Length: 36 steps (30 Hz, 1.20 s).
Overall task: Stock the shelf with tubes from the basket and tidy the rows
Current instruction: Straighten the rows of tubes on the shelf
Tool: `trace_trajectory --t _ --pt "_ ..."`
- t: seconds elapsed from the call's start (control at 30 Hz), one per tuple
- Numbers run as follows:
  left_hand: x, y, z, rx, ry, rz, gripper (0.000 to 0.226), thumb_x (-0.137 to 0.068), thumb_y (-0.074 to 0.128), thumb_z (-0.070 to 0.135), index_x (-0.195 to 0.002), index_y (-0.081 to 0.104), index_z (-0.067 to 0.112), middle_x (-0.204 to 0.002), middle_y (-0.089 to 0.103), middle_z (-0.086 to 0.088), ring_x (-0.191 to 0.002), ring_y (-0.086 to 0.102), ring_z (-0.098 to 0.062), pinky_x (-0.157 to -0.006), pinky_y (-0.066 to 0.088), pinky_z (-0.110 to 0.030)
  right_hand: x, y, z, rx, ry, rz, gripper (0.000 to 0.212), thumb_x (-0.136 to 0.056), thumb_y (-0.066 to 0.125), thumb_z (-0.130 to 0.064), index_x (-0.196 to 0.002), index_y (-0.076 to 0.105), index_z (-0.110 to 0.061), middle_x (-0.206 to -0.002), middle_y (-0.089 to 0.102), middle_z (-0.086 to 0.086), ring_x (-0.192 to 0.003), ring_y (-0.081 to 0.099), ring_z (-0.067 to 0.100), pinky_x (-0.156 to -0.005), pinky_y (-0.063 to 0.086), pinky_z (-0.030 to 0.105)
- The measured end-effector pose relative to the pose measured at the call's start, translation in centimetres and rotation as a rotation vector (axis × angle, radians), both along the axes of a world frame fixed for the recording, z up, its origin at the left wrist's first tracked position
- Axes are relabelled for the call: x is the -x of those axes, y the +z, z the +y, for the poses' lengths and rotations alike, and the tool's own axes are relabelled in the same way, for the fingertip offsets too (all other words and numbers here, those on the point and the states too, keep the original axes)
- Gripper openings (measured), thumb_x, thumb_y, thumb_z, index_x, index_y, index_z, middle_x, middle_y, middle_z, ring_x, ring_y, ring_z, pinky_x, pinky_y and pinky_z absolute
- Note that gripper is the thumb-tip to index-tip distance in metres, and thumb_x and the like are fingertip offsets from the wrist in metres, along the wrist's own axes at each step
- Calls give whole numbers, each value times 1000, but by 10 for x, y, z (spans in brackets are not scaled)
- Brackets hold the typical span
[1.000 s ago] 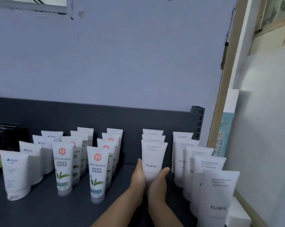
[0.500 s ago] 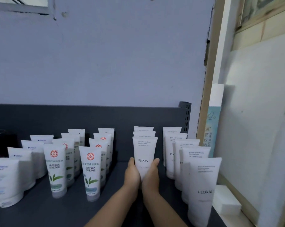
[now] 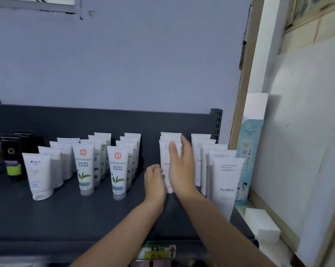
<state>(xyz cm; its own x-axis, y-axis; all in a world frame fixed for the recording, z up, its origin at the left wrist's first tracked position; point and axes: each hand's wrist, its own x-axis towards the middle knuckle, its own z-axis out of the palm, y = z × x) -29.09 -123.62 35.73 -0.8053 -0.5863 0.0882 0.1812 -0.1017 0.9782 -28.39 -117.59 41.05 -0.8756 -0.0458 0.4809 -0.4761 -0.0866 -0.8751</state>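
At the far left of the dark shelf (image 3: 66,218) stand a few black tubes (image 3: 9,155), one with a green band near its foot. Next comes a row of white tubes with blue print (image 3: 39,176), running back toward the shelf's rear panel. Then come two rows of white tubes with a red seal and green leaves, the first row (image 3: 84,166) just beside the second (image 3: 118,170), all upright on their caps.

The left hand (image 3: 154,180) sits low on the shelf with its fingers curled at the lower left edge of the front white FLORAL tube (image 3: 165,162). Whether it grips the tube or only lies against it cannot be told. That tube stands upright at the head of a short middle row. The right hand (image 3: 180,166) is raised in front of the same tube, fingers straight and spread, blurred, holding nothing. The two hands are apart.

To the right, another row of FLORAL tubes (image 3: 227,187) stands upright near the shelf's right end. Beyond it a pale blue printed card (image 3: 249,151) leans against the wall, and a white block (image 3: 263,226) lies below it. A yellow-green label (image 3: 157,251) sits on the shelf's front edge.
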Motion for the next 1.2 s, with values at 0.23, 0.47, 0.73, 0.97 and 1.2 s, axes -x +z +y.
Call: trace_trajectory --t 0.23,0.47,0.73,0.97,1.2 --pt "-30 7 44 161 -172 -6 40 -99 35 41 -134 46 24 -129 45 13 -125 38 -10 -113 25 -34 -24 84 84 28 -285 304 31 -93 53 -38 -122 57 -28 -129 57 -11 -122 50 8 -107 40 31" --pt "-26 10 81 -59 -405 -72 58 -97 23 60 -142 40 27 -118 42 25 -118 40 0 -97 23 -21 6 5 139 83 -229 -243 56 -95 20 -63 -114 58 -26 -108 59 -6 -102 53 16 -95 38 34" --pt "-12 12 113 -279 -496 -81 63 -92 35 66 -119 67 19 -112 72 -2 -104 67 -20 -97 49 -34 14 -64 119 327 -84 -429 74 -71 40 -86 -123 56 -36 -124 65 0 -110 62 20 -100 48 41" --pt "-4 7 113 -313 -518 -41 53 -101 30 50 -120 67 17 -94 75 2 -86 70 -14 -72 56 -24 6 -53 116 345 -5 -404 46 -88 36 -69 -100 65 -36 -111 70 1 -102 66 21 -93 50 36" --pt "1 10 110 -294 -536 -24 57 -102 24 50 -117 67 15 -98 75 -3 -77 71 -13 -56 55 -18 22 -48 116 405 40 -422 61 -90 27 -70 -98 71 -28 -98 75 1 -90 71 21 -89 53 37"
